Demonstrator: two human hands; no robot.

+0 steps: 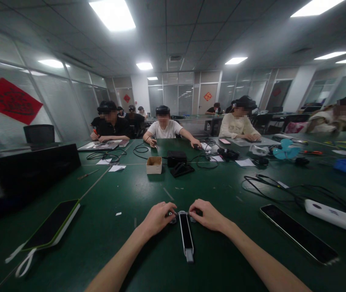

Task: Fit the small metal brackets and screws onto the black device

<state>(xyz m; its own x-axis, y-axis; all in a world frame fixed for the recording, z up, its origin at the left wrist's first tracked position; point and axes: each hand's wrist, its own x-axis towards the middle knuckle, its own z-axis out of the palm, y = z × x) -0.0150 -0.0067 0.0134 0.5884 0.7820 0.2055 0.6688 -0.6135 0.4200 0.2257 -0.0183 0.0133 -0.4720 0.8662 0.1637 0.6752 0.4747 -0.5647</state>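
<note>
Left hand (157,219) and right hand (207,215) curled closed on small dark pieces (173,219) flanking a narrow black device (186,231); pieces appear attached, nothing separated.

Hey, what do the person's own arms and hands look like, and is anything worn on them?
The left hand and right hand are bare, with no gloves. The left forearm and right forearm show no sleeves, watch or bracelet.

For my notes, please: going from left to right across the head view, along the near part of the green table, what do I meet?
black tablet → left hand → white-edged black strip → right hand → black phone → white power strip
</note>
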